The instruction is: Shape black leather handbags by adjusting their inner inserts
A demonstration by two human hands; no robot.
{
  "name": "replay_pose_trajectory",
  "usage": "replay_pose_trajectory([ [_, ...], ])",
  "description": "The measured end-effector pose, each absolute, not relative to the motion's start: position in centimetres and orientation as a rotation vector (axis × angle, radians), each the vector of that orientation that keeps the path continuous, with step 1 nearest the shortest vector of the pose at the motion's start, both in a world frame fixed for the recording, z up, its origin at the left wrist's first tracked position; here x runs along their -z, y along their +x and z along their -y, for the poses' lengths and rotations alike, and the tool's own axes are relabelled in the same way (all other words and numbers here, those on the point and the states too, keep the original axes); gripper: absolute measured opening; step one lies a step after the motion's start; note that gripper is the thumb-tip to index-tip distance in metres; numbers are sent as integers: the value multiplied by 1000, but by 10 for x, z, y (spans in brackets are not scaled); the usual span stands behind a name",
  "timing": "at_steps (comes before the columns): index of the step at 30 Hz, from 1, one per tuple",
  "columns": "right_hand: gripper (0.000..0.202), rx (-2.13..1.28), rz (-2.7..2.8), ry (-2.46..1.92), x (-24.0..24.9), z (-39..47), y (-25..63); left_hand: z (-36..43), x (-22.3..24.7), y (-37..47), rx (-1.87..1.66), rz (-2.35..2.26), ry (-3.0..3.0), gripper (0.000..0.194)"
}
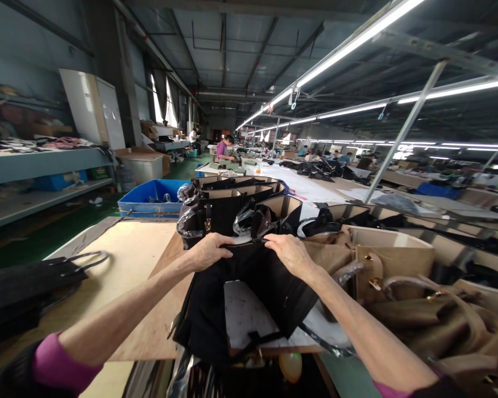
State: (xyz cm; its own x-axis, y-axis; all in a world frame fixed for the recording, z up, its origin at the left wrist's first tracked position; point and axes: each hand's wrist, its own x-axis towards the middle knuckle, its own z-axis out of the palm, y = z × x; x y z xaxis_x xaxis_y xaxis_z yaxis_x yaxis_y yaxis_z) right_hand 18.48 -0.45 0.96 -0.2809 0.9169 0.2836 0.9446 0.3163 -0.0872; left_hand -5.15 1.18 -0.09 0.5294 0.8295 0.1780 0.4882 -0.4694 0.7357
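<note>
A black handbag [209, 301] hangs before me at the table's near edge, its dark inside partly showing. My left hand [211, 251] pinches its upper edge, thumb and fingers closed. A short way to the right, my right hand [288, 253] grips the same edge. The stretch of rim between both hands is pulled fairly straight. Below, a pale board [249, 309] shows through the gap in the black material. A plastic-wrapped handle [330, 345] trails at the lower right of the bag.
Black handbags [222, 213] stand in rows just beyond my hands. Tan handbags [392, 254] crowd the right side. At left are a plywood tabletop [136, 249], a dark bag [29, 287] and a blue bin [149, 207]. A person in purple [223, 149] works farther back.
</note>
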Motion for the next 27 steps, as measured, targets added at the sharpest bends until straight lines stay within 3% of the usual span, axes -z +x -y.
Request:
replay_pose_trajectory([
  [15,26,209,2361,-1707,-15,-4,166,-12,-1,-51,-722,-1101,2113,32],
  [23,20,84,2315,-1773,-22,31,193,-12,-6,-31,-680,-928,2165,27],
  [27,22,101,2241,-1874,-19,48,206,-1,-14,-15,-678,-1110,2263,24],
])
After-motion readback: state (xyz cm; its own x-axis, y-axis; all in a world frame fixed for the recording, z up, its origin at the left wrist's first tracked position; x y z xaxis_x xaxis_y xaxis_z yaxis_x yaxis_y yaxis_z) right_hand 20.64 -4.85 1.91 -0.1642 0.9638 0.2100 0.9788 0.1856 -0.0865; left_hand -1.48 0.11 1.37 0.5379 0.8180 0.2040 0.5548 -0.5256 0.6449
